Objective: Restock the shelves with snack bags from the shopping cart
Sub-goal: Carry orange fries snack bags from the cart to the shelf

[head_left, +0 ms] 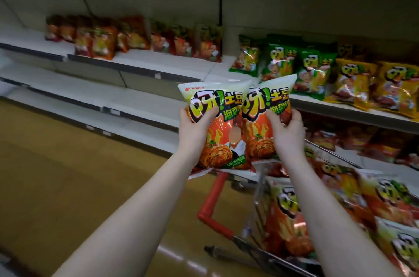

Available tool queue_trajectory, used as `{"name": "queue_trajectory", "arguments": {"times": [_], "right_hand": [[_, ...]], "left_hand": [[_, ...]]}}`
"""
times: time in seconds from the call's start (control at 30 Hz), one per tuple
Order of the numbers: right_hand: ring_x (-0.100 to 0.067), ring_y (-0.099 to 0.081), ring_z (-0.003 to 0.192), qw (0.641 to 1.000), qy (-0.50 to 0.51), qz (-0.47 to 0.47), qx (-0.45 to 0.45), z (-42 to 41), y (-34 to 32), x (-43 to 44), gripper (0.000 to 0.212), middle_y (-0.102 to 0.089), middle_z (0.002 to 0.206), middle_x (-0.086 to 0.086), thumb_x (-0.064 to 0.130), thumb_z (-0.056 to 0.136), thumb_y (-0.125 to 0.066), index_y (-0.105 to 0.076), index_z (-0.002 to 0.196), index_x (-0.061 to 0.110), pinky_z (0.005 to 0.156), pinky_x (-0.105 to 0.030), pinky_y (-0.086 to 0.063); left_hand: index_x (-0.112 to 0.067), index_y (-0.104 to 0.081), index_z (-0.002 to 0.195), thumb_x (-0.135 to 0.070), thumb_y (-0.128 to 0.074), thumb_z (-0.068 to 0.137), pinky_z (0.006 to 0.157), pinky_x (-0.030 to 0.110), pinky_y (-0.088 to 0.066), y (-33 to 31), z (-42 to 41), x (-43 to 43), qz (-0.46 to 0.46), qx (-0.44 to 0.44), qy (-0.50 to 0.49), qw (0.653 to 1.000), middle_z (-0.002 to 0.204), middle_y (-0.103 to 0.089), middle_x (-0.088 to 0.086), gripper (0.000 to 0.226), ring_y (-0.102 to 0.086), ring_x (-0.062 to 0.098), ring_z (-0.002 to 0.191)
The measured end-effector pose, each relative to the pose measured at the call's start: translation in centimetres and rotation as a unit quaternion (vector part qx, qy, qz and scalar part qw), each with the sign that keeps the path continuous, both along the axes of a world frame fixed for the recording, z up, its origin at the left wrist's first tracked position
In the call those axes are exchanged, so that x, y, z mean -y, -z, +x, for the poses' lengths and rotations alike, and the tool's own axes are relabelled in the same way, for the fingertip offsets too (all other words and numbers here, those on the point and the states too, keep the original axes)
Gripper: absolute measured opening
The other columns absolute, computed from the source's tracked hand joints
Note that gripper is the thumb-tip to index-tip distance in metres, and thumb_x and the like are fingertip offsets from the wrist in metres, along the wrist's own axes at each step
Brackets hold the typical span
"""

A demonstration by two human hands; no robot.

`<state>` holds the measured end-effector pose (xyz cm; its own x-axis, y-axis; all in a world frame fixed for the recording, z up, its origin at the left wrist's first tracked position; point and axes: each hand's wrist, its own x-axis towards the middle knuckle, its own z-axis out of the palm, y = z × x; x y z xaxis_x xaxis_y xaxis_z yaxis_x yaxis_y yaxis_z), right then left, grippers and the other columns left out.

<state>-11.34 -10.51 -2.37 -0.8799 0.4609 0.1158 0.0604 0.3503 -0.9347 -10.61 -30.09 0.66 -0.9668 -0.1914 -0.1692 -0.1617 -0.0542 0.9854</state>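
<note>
1. The left hand (193,131) grips an orange snack bag (223,140) by its edge, fingers curled round it. The right hand (289,134) grips a second bag (258,140) likewise.
2. Both bags are upright and touching, above the cart (214,195).
3. Step in hand: carrying bags from cart to shelf.
4. The next move likely calls for reaching up-left to the shelf (145,62) of similar orange bags (136,36).
</note>
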Motion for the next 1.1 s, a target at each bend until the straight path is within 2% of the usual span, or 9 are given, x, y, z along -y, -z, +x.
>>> {"name": "queue_trajectory", "arguments": {"times": [0.07, 0.17, 0.3, 0.5, 0.63, 0.73, 0.93, 1.03, 1.1], "right_hand": [[-0.022, -0.057, 0.107, 1.000, -0.011, 0.005, -0.002, -1.3, -0.2, 3.9, 0.065, -0.059, 0.120, -0.006, 0.057, 0.081, -0.059, -0.048, 0.127, 0.013, 0.092, -0.040, -0.046], [-0.022, -0.054, 0.113, 1.000, -0.029, 0.000, 0.012, -3.3, -0.2, 8.2, 0.073, -0.056, 0.127, -0.003, 0.063, 0.081, -0.054, -0.043, 0.135, 0.015, 0.098, -0.041, -0.043], [-0.020, -0.057, 0.111, 0.999, -0.043, -0.008, 0.008, -6.5, 0.1, 13.2, 0.094, -0.057, 0.125, -0.001, 0.081, 0.064, -0.045, -0.043, 0.134, 0.018, 0.096, -0.048, -0.047], [-0.018, -0.059, 0.106, 0.996, -0.068, -0.052, 0.015, -13.7, 1.2, 21.0, 0.088, -0.058, 0.121, 0.001, 0.078, 0.064, -0.049, -0.042, 0.132, 0.022, 0.092, -0.048, -0.050], [-0.019, -0.057, 0.108, 0.997, -0.049, -0.063, 0.015, -19.3, 1.9, 25.2, 0.068, -0.057, 0.121, 0.000, 0.063, 0.079, -0.056, -0.043, 0.132, 0.021, 0.094, -0.048, -0.049], [-0.018, -0.057, 0.107, 0.997, -0.040, -0.065, 0.013, -23.0, 1.7, 27.8, 0.068, -0.057, 0.121, 0.002, 0.063, 0.078, -0.056, -0.044, 0.130, 0.022, 0.093, -0.047, -0.049], [-0.018, -0.057, 0.106, 0.998, 0.000, -0.068, 0.004, -29.1, 1.5, 30.6, 0.064, -0.057, 0.121, 0.001, 0.060, 0.080, -0.058, -0.044, 0.129, 0.022, 0.092, -0.044, -0.050], [-0.017, -0.056, 0.107, 0.997, 0.027, -0.065, -0.009, -31.5, 1.7, 30.9, 0.062, -0.055, 0.124, -0.002, 0.052, 0.083, -0.061, -0.043, 0.131, 0.018, 0.088, -0.036, -0.048], [-0.016, -0.056, 0.107, 0.997, 0.052, -0.057, -0.017, -33.4, 1.8, 31.4, 0.063, -0.054, 0.126, -0.003, 0.050, 0.084, -0.061, -0.043, 0.133, 0.016, 0.087, -0.033, -0.047]], "left_hand": [[-0.029, -0.042, 0.123, -0.051, -0.075, 0.068, 0.088, 0.045, -0.055, -0.1, -1.1, 3.7, 0.000, -0.001, -0.016, 1.000, 0.111, -0.065, -0.001, 0.067, -0.068, 0.020, 0.096], [-0.028, -0.040, 0.123, -0.045, -0.074, 0.077, 0.085, 0.043, -0.056, -0.3, -2.8, 8.1, 0.003, -0.006, -0.022, 1.000, 0.110, -0.065, 0.000, 0.060, -0.068, 0.020, 0.094], [-0.027, -0.036, 0.127, -0.041, -0.072, 0.080, 0.080, 0.038, -0.057, -0.1, -5.3, 12.9, 0.016, -0.008, -0.033, 0.999, 0.112, -0.063, 0.001, 0.061, -0.068, 0.019, 0.094], [-0.023, -0.035, 0.131, -0.043, -0.073, 0.079, 0.086, 0.043, -0.056, 0.6, -12.0, 20.3, 0.006, -0.003, -0.051, 0.999, 0.115, -0.063, 0.003, 0.068, -0.068, 0.022, 0.097], [-0.019, -0.034, 0.134, -0.036, -0.070, 0.083, 0.071, 0.028, -0.057, 0.2, -17.4, 24.2, -0.001, -0.011, -0.027, 1.000, 0.114, -0.061, 0.001, 0.065, -0.067, 0.016, 0.092], [-0.019, -0.030, 0.137, -0.032, -0.064, 0.088, 0.060, 0.021, -0.054, -0.4, -21.4, 27.0, -0.004, -0.008, -0.005, 1.000, 0.109, -0.059, -0.002, 0.061, -0.065, 0.011, 0.087], [-0.015, -0.029, 0.132, -0.026, -0.057, 0.091, 0.063, 0.029, -0.050, -0.7, -29.2, 30.6, 0.013, 0.031, 0.045, 0.998, 0.101, -0.060, 0.007, 0.051, -0.066, 0.018, 0.077], [-0.015, -0.034, 0.128, -0.029, -0.065, 0.084, 0.073, 0.037, -0.054, -0.3, -32.7, 31.3, 0.012, 0.021, 0.073, 0.997, 0.107, -0.062, 0.010, 0.056, -0.068, 0.023, 0.088], [-0.015, -0.038, 0.126, -0.025, -0.066, 0.086, 0.077, 0.040, -0.056, 0.1, -35.4, 31.9, 0.005, 0.002, 0.096, 0.995, 0.109, -0.064, 0.010, 0.050, -0.069, 0.024, 0.091]]}}
